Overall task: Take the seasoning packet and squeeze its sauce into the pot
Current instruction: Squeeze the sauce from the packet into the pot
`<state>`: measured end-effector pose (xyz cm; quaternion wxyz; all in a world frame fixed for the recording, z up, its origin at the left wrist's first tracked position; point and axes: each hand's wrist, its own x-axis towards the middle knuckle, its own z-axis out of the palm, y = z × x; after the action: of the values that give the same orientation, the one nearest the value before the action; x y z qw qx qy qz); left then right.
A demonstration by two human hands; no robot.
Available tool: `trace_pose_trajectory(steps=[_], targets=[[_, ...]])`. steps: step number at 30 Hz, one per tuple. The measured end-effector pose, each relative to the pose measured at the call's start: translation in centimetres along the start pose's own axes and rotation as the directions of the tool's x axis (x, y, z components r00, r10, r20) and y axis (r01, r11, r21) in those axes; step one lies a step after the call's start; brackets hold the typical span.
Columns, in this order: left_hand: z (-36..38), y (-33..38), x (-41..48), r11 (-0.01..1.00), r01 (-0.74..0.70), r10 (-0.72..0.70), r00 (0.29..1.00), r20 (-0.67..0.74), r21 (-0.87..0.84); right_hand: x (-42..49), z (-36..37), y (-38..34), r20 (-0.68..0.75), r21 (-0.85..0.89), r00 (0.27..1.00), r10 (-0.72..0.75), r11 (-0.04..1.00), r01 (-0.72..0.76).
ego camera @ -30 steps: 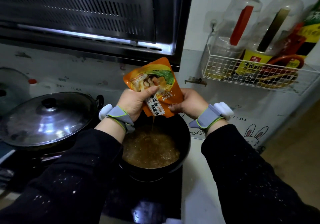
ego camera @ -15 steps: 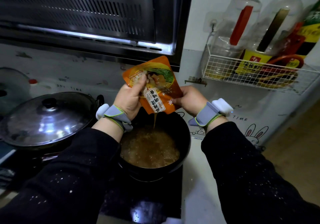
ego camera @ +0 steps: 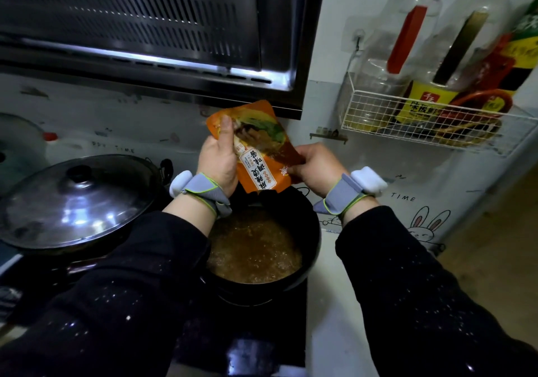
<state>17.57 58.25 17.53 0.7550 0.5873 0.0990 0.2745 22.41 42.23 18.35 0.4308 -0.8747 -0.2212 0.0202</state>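
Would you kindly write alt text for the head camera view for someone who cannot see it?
Two hands, left hand and right hand, hold an orange seasoning packet over a black pot of bubbling brown broth on a stove. A lidded wok sits to the left; a wire rack of bottles hangs at right.

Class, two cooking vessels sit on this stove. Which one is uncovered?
The black pot under the seasoning packet, with brown broth showing. The wok on the left is covered by a shiny metal lid.
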Motion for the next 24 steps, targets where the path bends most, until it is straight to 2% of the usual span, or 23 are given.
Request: trace_pose_trajectory(steps=[1,7,13,17,24], targets=[[-0.1,0.0,0.1,1.0,-0.004,0.004,1.0,0.015,-0.008,0.0,-0.1,0.0,-0.002,0.004,1.0,0.011,1.0,-0.011],[-0.1,-0.2,0.2,0.951,0.066,0.005,0.974,0.227,-0.302,-0.2,0.0,0.4,0.0,0.054,0.998,0.063,0.997,-0.063],[0.0,0.5,-0.2,0.928,0.108,-0.013,0.966,0.26,-0.355,-0.3,0.2,0.2,0.015,0.178,0.997,0.08,0.981,-0.081],[0.0,0.5,0.0,0.939,0.088,0.014,0.956,0.293,-0.333,-0.5,0.3,-0.1,-0.043,0.234,0.995,0.087,0.969,-0.075],[-1.0,-0.1,0.6,0.989,0.084,-0.045,0.956,0.291,-0.122,-0.3,0.0,-0.3,-0.122,0.2,0.985,0.124,0.975,-0.098]])
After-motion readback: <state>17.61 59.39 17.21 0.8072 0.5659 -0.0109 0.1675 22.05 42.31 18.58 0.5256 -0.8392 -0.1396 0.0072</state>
